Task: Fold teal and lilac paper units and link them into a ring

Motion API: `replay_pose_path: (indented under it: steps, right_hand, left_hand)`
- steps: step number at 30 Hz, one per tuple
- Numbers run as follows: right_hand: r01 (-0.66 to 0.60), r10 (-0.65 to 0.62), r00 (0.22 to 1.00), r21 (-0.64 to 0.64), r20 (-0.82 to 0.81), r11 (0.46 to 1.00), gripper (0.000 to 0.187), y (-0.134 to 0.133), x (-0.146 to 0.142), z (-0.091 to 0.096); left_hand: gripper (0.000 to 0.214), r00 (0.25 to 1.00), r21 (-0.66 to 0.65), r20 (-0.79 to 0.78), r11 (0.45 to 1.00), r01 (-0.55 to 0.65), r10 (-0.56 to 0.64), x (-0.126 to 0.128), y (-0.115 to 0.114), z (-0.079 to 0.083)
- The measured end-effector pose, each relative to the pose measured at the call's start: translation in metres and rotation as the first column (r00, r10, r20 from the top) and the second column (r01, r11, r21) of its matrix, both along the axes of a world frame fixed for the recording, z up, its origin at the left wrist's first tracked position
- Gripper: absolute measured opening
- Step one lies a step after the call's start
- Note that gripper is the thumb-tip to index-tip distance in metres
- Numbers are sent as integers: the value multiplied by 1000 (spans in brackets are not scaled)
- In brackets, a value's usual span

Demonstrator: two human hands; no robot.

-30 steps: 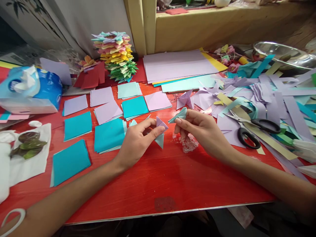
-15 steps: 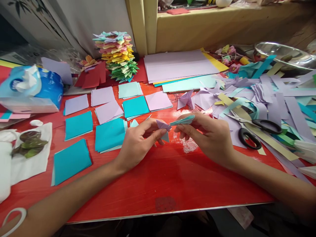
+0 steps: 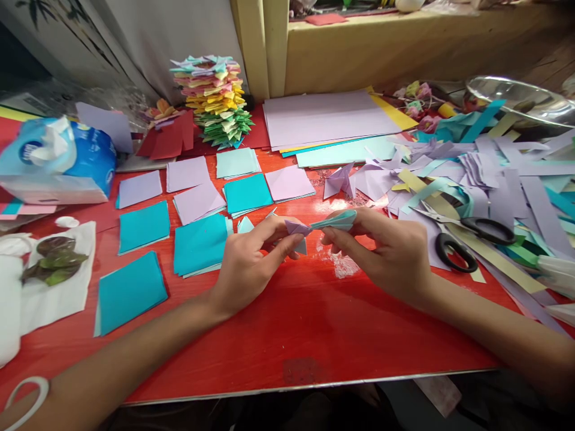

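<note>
My left hand [image 3: 249,263] pinches a small folded paper piece, lilac on top and pale teal below [image 3: 297,230], just above the red table [image 3: 287,323]. My right hand [image 3: 386,251] grips a slim folded pale-teal paper piece [image 3: 336,221] between thumb and fingers. The tips of the two folded pieces touch between my hands. Squares of teal paper [image 3: 200,244] and lilac paper [image 3: 197,200] lie in small stacks to the left and behind my hands.
Black-handled scissors [image 3: 467,236] lie right of my right hand among paper strips [image 3: 507,179]. A tall stack of coloured folded pieces [image 3: 215,99] stands at the back, large sheets [image 3: 323,120] beside it. A tissue pack [image 3: 58,164] sits far left, a metal bowl [image 3: 521,99] far right.
My right hand turned its teal piece flat and brought it left until its tip met the lilac piece in my left hand. Both hands drew closer together.
</note>
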State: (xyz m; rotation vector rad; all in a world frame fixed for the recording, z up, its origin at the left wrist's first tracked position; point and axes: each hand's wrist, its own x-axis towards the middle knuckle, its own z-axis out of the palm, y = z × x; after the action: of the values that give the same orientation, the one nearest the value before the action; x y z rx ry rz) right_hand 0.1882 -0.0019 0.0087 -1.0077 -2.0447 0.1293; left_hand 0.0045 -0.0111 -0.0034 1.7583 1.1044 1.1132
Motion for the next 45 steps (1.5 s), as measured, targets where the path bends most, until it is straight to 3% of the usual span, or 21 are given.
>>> replay_pose_path:
  steps: [13, 19, 25, 30, 34, 38, 45]
  right_hand:
    - [-55, 53, 997, 28, 56, 998, 8, -1, 1, 3]
    - [-95, 53, 983, 236, 177, 967, 13, 1, 6, 1]
    - [-249, 125, 936, 367, 329, 896, 27, 5, 13, 0]
    - [-244, 141, 943, 339, 301, 908, 27, 4, 13, -1]
    - [-146, 69, 966, 304, 250, 941, 22, 3, 10, -1]
    - [-114, 76, 983, 235, 165, 965, 10, 1, 6, 0]
    - [-78, 69, 994, 101, 86, 992, 10, -2, 3, 2]
  left_hand:
    - [13, 998, 20, -59, 1000, -14, 16, 0, -1, 1]
    - [13, 997, 20, -68, 999, -31, 32, 1, -1, 4]
    - [12, 994, 55, -97, 998, -43, 48, 2, -2, 5]
    - [11, 993, 83, -115, 996, -31, 40, 1, -2, 4]
    - [13, 987, 116, -159, 993, -18, 37, -1, -2, 3]
    - [13, 982, 140, -185, 990, -18, 44, -2, -2, 1]
    - [15, 979, 179, -194, 984, -21, 56, -1, -2, -1]
